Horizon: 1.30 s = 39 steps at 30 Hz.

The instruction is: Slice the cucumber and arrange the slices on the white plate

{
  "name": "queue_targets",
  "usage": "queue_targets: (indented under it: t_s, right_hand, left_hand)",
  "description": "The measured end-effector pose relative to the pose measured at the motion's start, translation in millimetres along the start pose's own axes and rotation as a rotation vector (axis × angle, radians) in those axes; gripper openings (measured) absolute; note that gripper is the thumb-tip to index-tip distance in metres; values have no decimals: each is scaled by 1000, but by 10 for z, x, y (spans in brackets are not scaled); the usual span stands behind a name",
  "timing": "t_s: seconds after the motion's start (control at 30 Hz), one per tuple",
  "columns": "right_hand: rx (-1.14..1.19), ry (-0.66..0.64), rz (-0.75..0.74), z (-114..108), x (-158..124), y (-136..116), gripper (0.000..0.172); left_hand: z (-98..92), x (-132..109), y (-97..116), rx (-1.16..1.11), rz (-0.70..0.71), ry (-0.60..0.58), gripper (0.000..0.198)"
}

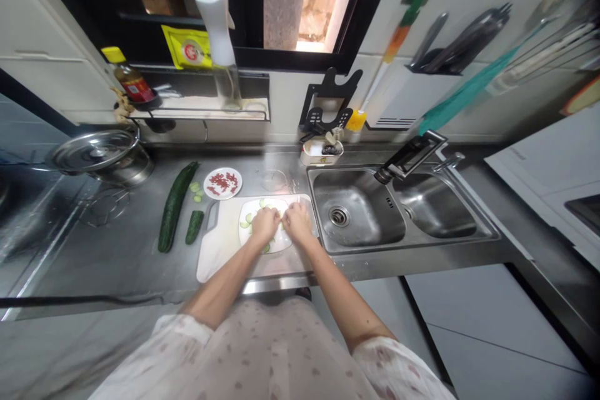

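My left hand (265, 224) and my right hand (297, 222) are close together over a white plate (282, 242), both with fingers bent inward. Whatever lies between the fingertips is too small to make out. Pale green cucumber slices (245, 222) rest on the plate around my left hand. Beneath the plate is a white cutting board (213, 262). To its left lie a long dark green cucumber (177, 209), a short cut cucumber piece (194, 227) and a few loose slices (197, 191). Chopped red bits (223, 184) are spread on a small round plate (225, 197).
A double steel sink (360, 206) with a black faucet (412, 156) borders the board on the right. A lidded steel pot (105, 156) and a wire stand (105, 206) are at the left. The wall shelf (187, 111) carries a spray bottle (220, 44) and a sauce bottle (131, 78).
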State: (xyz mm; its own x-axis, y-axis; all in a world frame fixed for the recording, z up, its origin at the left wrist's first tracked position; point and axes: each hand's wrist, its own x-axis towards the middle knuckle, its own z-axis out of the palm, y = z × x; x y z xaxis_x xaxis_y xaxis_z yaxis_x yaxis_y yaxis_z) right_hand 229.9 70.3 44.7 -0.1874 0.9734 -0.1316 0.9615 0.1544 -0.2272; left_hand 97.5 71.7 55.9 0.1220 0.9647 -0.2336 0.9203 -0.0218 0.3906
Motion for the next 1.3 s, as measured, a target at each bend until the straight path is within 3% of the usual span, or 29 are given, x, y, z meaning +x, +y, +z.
queue_targets:
  t_s: [0.4,0.87,1.3]
  right_hand:
    - [72,118,36,21,-6,97,22]
    - [65,65,46,15,-8,32,21]
    - [54,102,44,14,-20,31,21]
  left_hand:
    - [1,13,-43,-38,7,71,24]
    - [-11,-9,7,-17,-5,7,20]
    - [-52,-27,58,-34,-26,-3,22]
